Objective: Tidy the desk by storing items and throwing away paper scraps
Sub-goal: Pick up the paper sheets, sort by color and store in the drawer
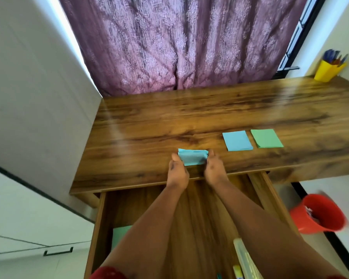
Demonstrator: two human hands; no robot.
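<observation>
**Both hands on the blue stack at the desk's front edge**

Both hands are up on the wooden desk (169, 121), and between them sits a small stack of light-blue paper (192, 157), near the front edge. The left hand (177, 172) grips its left end, fingers curled round it; the right hand (214, 170) pinches the right end the same way. The stack looks slightly bowed between them.

To the right, well apart from the hands, a blue paper pad (237, 141) lies flat, with a green paper pad (267, 138) just beside it. Below the desk edge the drawer (199, 208) is pulled open under the forearms, with a green sheet (120, 234) at its left side and a clear plastic case (245, 258) at its right. A red bin (320, 213) sits on the floor at right, and a yellow pen cup (327, 71) holds the far right corner.
</observation>
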